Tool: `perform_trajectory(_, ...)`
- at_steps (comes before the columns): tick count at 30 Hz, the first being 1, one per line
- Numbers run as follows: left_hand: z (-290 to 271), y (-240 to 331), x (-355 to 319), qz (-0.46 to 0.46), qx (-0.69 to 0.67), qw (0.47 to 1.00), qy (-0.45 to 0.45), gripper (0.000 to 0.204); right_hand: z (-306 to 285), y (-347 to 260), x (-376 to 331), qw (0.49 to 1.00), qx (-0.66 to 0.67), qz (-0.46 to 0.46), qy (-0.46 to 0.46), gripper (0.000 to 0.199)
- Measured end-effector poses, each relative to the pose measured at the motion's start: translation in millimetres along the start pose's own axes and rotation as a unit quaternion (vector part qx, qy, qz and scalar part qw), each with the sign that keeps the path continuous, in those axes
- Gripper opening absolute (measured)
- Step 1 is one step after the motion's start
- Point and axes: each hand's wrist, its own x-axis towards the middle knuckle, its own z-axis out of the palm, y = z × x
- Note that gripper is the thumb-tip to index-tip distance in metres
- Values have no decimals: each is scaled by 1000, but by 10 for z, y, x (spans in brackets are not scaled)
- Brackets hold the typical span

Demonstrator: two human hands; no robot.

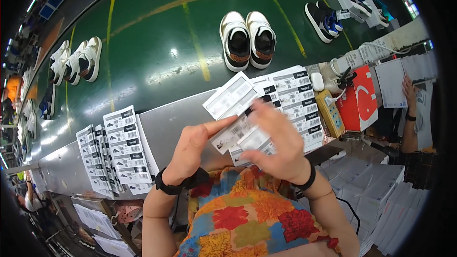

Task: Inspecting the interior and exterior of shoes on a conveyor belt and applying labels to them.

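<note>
The left hand (189, 148) holds the lower-left end of a label strip (227, 138), with the index finger stretched along its upper edge. The right hand (283, 145) is over the strip's other end, thumb set wide from the fingers; it is blurred, so I cannot tell whether it grips anything. The strip slants up toward two o'clock between the hands, in front of the body, and both wrists wear black bands.

Just past the left fingertips, at twelve o'clock, is a white card (232, 96). At two o'clock, partly under the right hand, label sheets (304, 102) lie spread on the metal table (164, 121). Farther out at two o'clock lies a small white case (317, 81), and between two and three a yellow power strip (330, 114) stands just beside a red box (362, 100).

At nine o'clock are more label stacks (126, 147), partly overlapping. At twelve, a pair of white shoes (236, 43) sits on the green belt (147, 43); dark blue shoes (323, 21) are at one and other white shoes (88, 62) at ten. Well off between two and three, another person's hand (409, 93) touches a white sheet (391, 83).
</note>
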Motion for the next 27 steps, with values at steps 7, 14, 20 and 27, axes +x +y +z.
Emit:
perform_trajectory(7, 44, -155, 101, -46, 298, 952, 50, 68, -175, 732, 369, 979, 77, 187, -34, 14)
perform_trajectory(14, 198, -620, 433, 1, 710, 704, 18, 84, 121, 2253, 1119, 957, -139, 231, 107, 51)
perform_trajectory(20, -765, -378, 457, 40, 597, 799, 66, 83, 123, 1467, 739, 985, -135, 75, 79, 47)
perform_trajectory(27, -3725, 274, 726, -47, 904, 339, 257, 78, 532, 613, -91, 894, -294, 26, -337, 56)
